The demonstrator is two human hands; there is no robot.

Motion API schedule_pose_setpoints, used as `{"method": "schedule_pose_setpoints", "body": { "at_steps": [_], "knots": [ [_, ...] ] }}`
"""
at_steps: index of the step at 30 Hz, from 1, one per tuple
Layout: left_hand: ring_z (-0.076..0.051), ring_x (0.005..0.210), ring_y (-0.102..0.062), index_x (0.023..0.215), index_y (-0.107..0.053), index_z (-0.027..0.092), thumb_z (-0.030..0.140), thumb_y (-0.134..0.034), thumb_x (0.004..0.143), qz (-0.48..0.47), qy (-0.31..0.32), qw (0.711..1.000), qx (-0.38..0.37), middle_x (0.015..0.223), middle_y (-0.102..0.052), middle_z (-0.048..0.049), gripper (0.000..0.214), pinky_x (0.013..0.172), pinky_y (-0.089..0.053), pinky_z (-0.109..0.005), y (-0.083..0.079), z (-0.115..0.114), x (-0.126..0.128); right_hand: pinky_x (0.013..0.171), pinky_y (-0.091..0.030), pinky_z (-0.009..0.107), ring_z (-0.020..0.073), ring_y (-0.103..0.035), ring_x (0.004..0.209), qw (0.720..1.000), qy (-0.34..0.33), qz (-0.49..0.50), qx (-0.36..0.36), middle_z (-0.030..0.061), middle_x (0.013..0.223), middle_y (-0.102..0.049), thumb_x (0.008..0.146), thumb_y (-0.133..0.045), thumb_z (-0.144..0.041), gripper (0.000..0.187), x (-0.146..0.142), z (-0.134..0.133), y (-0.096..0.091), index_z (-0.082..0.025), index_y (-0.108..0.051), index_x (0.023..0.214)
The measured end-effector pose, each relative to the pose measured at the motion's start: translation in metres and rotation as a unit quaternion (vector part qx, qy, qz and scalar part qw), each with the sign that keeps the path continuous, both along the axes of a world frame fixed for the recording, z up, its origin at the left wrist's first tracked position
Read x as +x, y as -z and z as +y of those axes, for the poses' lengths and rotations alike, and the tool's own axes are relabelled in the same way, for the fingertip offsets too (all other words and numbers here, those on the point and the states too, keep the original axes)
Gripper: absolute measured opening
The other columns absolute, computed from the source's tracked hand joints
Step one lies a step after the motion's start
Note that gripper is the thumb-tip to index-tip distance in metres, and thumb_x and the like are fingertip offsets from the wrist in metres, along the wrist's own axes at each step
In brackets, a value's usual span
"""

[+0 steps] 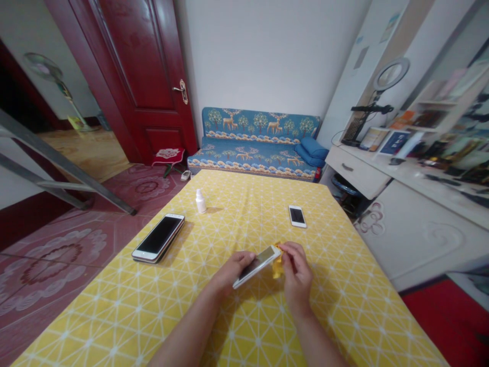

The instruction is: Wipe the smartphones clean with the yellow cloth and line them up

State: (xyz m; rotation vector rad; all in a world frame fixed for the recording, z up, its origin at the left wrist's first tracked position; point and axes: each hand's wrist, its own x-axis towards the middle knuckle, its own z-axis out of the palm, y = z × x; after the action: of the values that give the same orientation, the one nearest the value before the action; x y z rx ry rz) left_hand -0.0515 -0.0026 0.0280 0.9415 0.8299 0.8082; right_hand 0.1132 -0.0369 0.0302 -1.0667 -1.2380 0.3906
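Note:
My left hand (236, 267) is closed around the lower part of a white smartphone (263, 256), its thumb lying over the dark screen. The phone is tilted above the table, with its far end up to the right. At that end my right hand (297, 267) pinches a small yellow cloth (278, 266) against the phone's edge; part of the cloth hangs down below. A smaller white phone (297, 216) lies face up beyond my right hand. To the left, a stack of phones (159, 237) has a white one with a black screen on top. Behind it stands a white spray bottle (200, 201).
A yellow patterned tablecloth (198, 306) covers the table. Beyond its far edge is a blue patterned sofa (244, 148). On the right stands a white dresser (359, 171) with a ring light (391, 74); a metal ladder (64, 186) and red stool (168, 155) are on the left.

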Motion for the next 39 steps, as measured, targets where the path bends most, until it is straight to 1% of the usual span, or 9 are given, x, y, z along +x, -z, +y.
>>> {"method": "schedule_pose_setpoints", "body": {
  "at_steps": [6,12,15,20,22,28,31,35,39],
  "knots": [
    [-0.009,0.050,-0.045,0.068,-0.062,0.013,0.053,-0.071,0.069,-0.005,-0.067,0.997,-0.023,0.055,-0.056,0.0011,0.042,0.051,-0.031,-0.022,0.009,0.001,0.008,0.083,-0.048,0.036,0.0200,-0.056,0.099,0.993,0.016,-0.102,0.050,0.0074,0.104,-0.054,0.090,-0.053,-0.017,0.021,-0.007,-0.004,0.000,-0.023,-0.065,0.107],
    [-0.010,0.049,-0.048,0.083,-0.062,0.015,0.040,-0.073,0.071,-0.038,-0.109,0.991,-0.073,0.060,-0.056,0.0027,0.030,0.046,-0.030,-0.021,0.010,-0.001,0.011,0.077,-0.050,0.030,0.0171,-0.057,0.092,0.978,-0.089,-0.174,0.068,0.0062,0.098,-0.053,0.089,-0.049,-0.008,0.028,-0.018,-0.005,0.003,-0.023,-0.065,0.105],
    [-0.010,0.052,-0.050,0.081,-0.058,0.016,0.035,-0.070,0.074,-0.077,-0.132,0.985,-0.076,0.062,-0.055,0.0029,0.024,0.049,-0.035,-0.021,0.011,0.000,0.012,0.074,-0.051,0.029,0.0165,-0.057,0.090,0.974,-0.135,-0.175,0.054,0.0060,0.097,-0.053,0.089,-0.047,-0.007,0.029,-0.025,-0.009,0.003,-0.023,-0.064,0.106],
    [-0.008,0.057,-0.052,0.082,-0.056,0.017,0.032,-0.067,0.076,-0.151,-0.190,0.968,-0.059,0.065,-0.054,0.0035,0.020,0.055,-0.041,-0.019,0.012,0.001,0.020,0.079,-0.052,0.030,0.0168,-0.058,0.094,0.973,-0.137,-0.173,0.060,0.0058,0.101,-0.054,0.088,-0.048,-0.005,0.032,-0.036,-0.013,0.005,-0.025,-0.062,0.109],
    [-0.009,0.059,-0.055,0.083,-0.058,0.016,0.030,-0.068,0.075,-0.183,-0.180,0.964,-0.061,0.068,-0.058,0.0014,0.019,0.056,-0.043,-0.019,0.012,0.001,0.021,0.082,-0.052,0.031,0.0175,-0.057,0.097,0.975,-0.120,-0.174,0.066,0.0059,0.103,-0.054,0.087,-0.049,-0.004,0.033,-0.038,-0.012,0.007,-0.026,-0.061,0.110],
    [-0.011,0.069,-0.061,0.091,-0.065,0.012,0.014,-0.073,0.066,-0.287,-0.084,0.949,-0.102,0.082,-0.066,-0.0043,0.026,0.063,-0.047,-0.019,0.010,0.000,0.017,0.083,-0.051,0.032,0.0177,-0.057,0.097,0.977,-0.082,-0.182,0.079,0.0059,0.101,-0.054,0.085,-0.051,-0.002,0.029,-0.034,-0.012,0.009,-0.024,-0.060,0.102],
    [-0.014,0.077,-0.063,0.091,-0.066,0.012,0.019,-0.073,0.070,-0.307,-0.083,0.941,-0.115,0.087,-0.067,-0.0062,0.023,0.070,-0.050,-0.023,0.007,0.000,0.015,0.082,-0.051,0.032,0.0171,-0.058,0.094,0.974,-0.100,-0.190,0.067,0.0054,0.097,-0.055,0.084,-0.050,-0.002,0.027,-0.031,-0.011,0.007,-0.023,-0.060,0.098],
    [-0.017,0.074,-0.063,0.092,-0.065,0.014,0.051,-0.060,0.082,-0.313,-0.099,0.934,-0.145,0.081,-0.066,-0.0063,0.038,0.071,-0.051,-0.028,0.001,-0.004,0.017,0.083,-0.051,0.032,0.0168,-0.059,0.093,0.969,-0.133,-0.197,0.063,0.0049,0.095,-0.055,0.083,-0.049,0.000,0.029,-0.031,-0.010,0.008,-0.022,-0.060,0.097],
    [-0.012,0.070,-0.062,0.099,-0.063,0.017,0.048,-0.056,0.086,-0.290,-0.119,0.933,-0.179,0.081,-0.065,-0.0034,0.034,0.067,-0.049,-0.022,-0.001,-0.010,0.021,0.092,-0.049,0.035,0.0188,-0.057,0.103,0.960,-0.132,-0.235,0.071,0.0050,0.097,-0.057,0.083,-0.049,0.000,0.031,-0.036,-0.009,0.012,-0.024,-0.062,0.097]
  ]
}}
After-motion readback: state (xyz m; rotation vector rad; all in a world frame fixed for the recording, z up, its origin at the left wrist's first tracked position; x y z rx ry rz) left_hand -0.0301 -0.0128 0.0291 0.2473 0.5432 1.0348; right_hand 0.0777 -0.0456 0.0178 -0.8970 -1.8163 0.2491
